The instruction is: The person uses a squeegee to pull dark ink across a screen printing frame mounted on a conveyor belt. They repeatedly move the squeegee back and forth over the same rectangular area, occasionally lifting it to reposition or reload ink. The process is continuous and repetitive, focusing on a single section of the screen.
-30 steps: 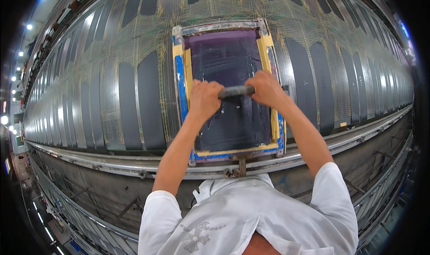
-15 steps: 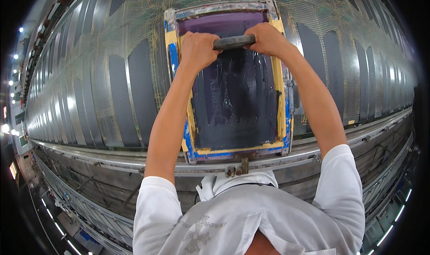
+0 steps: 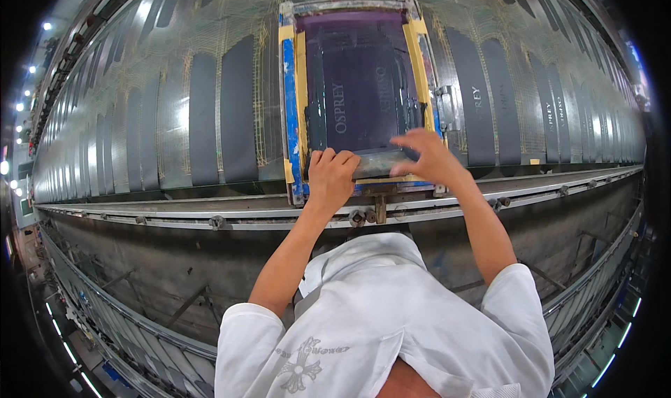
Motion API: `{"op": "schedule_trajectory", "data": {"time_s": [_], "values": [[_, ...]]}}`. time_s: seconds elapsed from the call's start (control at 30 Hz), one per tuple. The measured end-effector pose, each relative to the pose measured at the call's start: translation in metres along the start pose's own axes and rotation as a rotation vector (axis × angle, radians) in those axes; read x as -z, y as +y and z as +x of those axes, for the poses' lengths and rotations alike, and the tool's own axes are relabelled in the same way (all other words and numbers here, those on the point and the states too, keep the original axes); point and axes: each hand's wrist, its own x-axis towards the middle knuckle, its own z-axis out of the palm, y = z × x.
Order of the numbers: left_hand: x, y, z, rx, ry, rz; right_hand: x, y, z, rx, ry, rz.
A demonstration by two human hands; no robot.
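Note:
A screen-printing frame (image 3: 346, 8), edged with yellow and blue tape, lies across the long table in front of me. Its dark purple mesh (image 3: 360, 69) carries pale lettering and streaks of wet ink along the sides. At the near end of the mesh a squeegee (image 3: 376, 164) lies crosswise. My left hand (image 3: 331, 181) is closed on the squeegee's left end. Around its right end my right hand (image 3: 430, 160) has its thumb and fingers spread, seemingly not gripping it. The squeegee's blade is hidden from view.
Dark strip-shaped pieces (image 3: 241, 108) lie in rows on the table to both sides, several at right with pale lettering. A metal rail (image 3: 175, 214) with small stops runs along the near table edge. A metal clamp (image 3: 447, 108) sits at the frame's right side.
Both hands and the squeegee have come from the far end of the screen to the near end. My right hand has opened off the squeegee. Lettering on the mesh shows more clearly.

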Motion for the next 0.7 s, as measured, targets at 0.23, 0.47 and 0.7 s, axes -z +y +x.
{"op": "schedule_trajectory", "data": {"time_s": [0.23,0.47,0.7], "values": [[-0.001,-0.005,-0.001,0.010,-0.018,0.028,0.015,0.137,0.065,-0.817,0.600,0.168],[0.020,-0.018,-0.004,-0.012,0.023,-0.069,0.040,0.131,0.068,-0.687,0.563,0.241],[0.092,-0.107,-0.040,0.064,0.055,-0.004,-0.044,0.032,0.130,-0.654,0.599,0.349]]}}
